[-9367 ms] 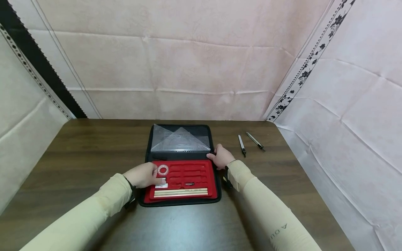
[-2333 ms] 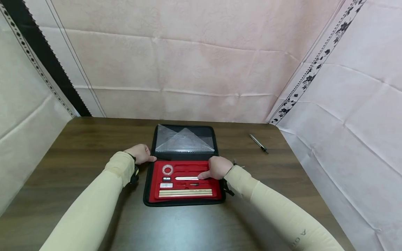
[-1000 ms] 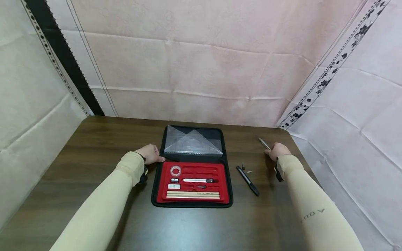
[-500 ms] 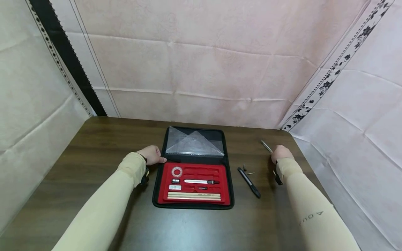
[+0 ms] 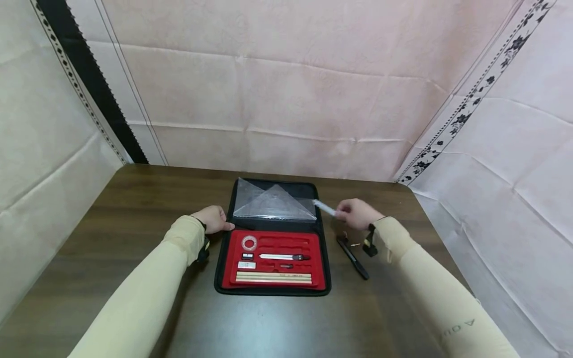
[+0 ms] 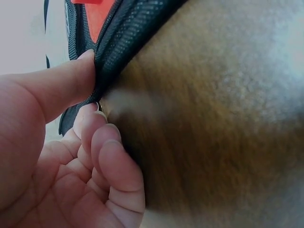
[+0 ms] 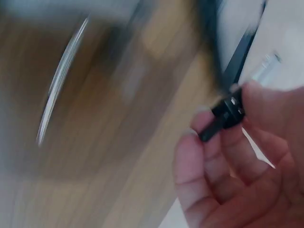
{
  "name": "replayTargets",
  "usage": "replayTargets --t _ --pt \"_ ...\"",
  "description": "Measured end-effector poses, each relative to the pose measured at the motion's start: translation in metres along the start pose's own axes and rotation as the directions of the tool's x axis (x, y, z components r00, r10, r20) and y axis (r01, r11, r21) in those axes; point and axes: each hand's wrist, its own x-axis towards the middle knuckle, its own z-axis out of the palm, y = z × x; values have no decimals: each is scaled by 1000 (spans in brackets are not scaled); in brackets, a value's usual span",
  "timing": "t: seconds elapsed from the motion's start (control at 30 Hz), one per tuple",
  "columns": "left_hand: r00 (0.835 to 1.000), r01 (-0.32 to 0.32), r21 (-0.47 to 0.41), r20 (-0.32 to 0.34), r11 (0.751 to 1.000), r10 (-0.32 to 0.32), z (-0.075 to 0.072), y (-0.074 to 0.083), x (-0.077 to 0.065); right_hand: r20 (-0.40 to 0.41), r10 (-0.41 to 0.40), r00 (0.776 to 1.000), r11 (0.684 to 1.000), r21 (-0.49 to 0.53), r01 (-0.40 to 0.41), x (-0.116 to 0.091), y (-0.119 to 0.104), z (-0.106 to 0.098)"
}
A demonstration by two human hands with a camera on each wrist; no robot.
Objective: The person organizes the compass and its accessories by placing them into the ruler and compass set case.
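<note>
In the head view a black zip case (image 5: 286,226) lies unfolded on the table, with a red moulded tray (image 5: 316,271) in its near half. My left hand (image 5: 211,219) pinches the case's left edge; the left wrist view shows the thumb on the zipped rim and fingertips beneath it. Raised beside the case's right edge, my right hand (image 5: 358,214) holds a silver drawing compass (image 5: 324,207). Its black head (image 7: 229,113) shows between thumb and fingers in the right wrist view. Another compass (image 5: 283,257) lies in a tray slot.
Clear set squares (image 5: 275,203) fill the lid. The tray also holds pencils (image 5: 274,277), an eraser (image 5: 246,265), a sharpener (image 5: 247,256) and a white ring (image 5: 249,243). Right of the case lie a black pen-like tool (image 5: 352,257) and small metal parts (image 5: 355,244).
Since about half a second ago my right hand has lifted the compass from the table's right side and moved it left towards the case. The left hand keeps its grip on the case's edge.
</note>
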Motion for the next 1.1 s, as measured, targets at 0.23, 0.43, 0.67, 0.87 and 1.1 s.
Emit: replayTargets --t 0.23,0.43,0.67,0.87,1.1 --pt "1000 -4 -17 -8 1000 4 2 -1 1 240 -142 960 990 13 143 -7 -80 50" --pt "1000 -2 -16 -13 1000 1 3 -1 1 304 -148 941 988 13 151 -10 -98 72" --pt "1000 -4 -22 -16 1000 4 1 0 0 310 -129 942 991 0 136 -5 -99 77" --pt "1000 7 -16 -13 1000 -7 0 -1 0 273 -135 953 987 -44 153 -4 -106 82" --pt "1000 0 -20 -7 1000 0 1 -1 0 220 -172 960 979 -70 192 -7 -111 91"
